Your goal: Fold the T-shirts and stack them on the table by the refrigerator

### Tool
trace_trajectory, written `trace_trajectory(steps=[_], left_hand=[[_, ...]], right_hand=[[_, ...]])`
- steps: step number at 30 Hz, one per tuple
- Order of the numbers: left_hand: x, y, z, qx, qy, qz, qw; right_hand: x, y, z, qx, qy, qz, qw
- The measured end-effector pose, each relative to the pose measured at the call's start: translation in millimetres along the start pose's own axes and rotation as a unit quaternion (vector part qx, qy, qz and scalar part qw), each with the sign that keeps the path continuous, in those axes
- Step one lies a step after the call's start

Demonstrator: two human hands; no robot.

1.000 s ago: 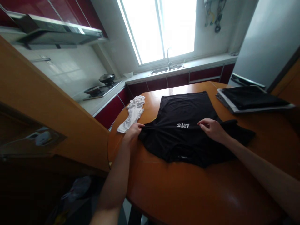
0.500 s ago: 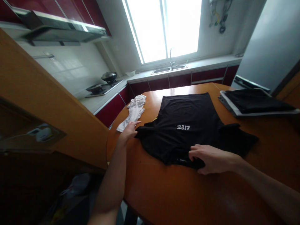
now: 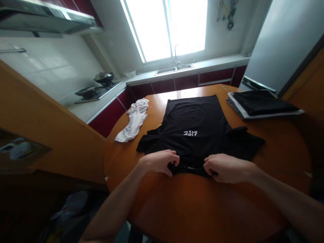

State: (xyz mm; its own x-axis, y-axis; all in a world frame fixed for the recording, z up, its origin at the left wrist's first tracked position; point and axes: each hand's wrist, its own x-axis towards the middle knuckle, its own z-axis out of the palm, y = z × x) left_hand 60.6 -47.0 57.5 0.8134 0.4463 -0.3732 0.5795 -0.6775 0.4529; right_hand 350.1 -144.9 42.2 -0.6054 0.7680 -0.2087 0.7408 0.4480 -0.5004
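Note:
A black T-shirt (image 3: 192,118) lies spread on the wooden table, its neck edge nearest me and its hem toward the window. White marks like "2017" show on its front or back; I cannot tell which. My left hand (image 3: 160,161) has its fingers curled round the cloth at the left of the neckline, thumb below. At the right of the neckline, my right hand (image 3: 226,168) is closed on the collar edge. Between the hands, a small label shows inside the neck. The right sleeve is partly bunched, while the left one lies flatter.
A crumpled white garment (image 3: 134,119) lies at the table's left. Folded clothes, black over white and grey, form a stack (image 3: 265,104) at the right. Beyond the wooden table (image 3: 202,206) are a sink (image 3: 174,68), a stove with pans (image 3: 103,78) and a fridge (image 3: 280,44).
My left hand has moved right from the left sleeve to the neckline. My right hand has closed more tightly on the collar. The view has shifted slightly, and the T-shirt stays spread.

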Motion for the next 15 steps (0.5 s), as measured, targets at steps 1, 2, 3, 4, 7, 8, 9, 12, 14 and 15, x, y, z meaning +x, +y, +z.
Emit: trace_trajectory(steps=[1, 2, 3, 4, 7, 8, 9, 12, 14, 15], left_hand=[[0.5, 1.7, 0.1, 0.007, -0.005, 0.013, 1.000], [0.1, 2.3, -1.0, 0.004, -0.014, 0.032, 0.999], [-0.7, 2.4, -2.8, -0.005, -0.024, 0.054, 0.998], [-1.8, 2.5, -4.6, -0.020, -0.034, 0.076, 0.996], [-3.3, 4.0, -6.2, -0.077, -0.073, 0.128, 0.986], [-2.7, 4.9, -4.9, -0.094, -0.085, 0.135, 0.983], [-1.4, 5.6, -2.7, -0.109, -0.095, 0.138, 0.980], [3.9, 6.1, 5.5, -0.143, -0.111, 0.146, 0.972], [6.3, 5.5, 8.7, -0.152, -0.124, 0.171, 0.965], [6.8, 5.5, 9.0, -0.152, -0.137, 0.186, 0.961]], right_hand=[[0.2, 0.6, -0.6, 0.005, -0.003, 0.001, 1.000], [-0.1, 1.1, -1.7, 0.013, -0.011, 0.000, 1.000], [-1.1, 1.7, -3.4, 0.026, -0.023, -0.001, 0.999], [-2.5, 2.1, -5.7, 0.045, -0.041, -0.003, 0.998], [-8.9, 3.6, -14.0, 0.119, -0.103, -0.006, 0.987], [-10.8, 4.2, -16.5, 0.138, -0.123, -0.007, 0.983], [-12.3, 5.0, -18.5, 0.149, -0.141, -0.008, 0.979], [-12.5, 8.7, -19.4, 0.139, -0.187, -0.014, 0.972], [-9.3, 12.0, -16.3, 0.126, -0.229, -0.020, 0.965], [-7.2, 13.6, -14.3, 0.125, -0.251, -0.026, 0.960]])
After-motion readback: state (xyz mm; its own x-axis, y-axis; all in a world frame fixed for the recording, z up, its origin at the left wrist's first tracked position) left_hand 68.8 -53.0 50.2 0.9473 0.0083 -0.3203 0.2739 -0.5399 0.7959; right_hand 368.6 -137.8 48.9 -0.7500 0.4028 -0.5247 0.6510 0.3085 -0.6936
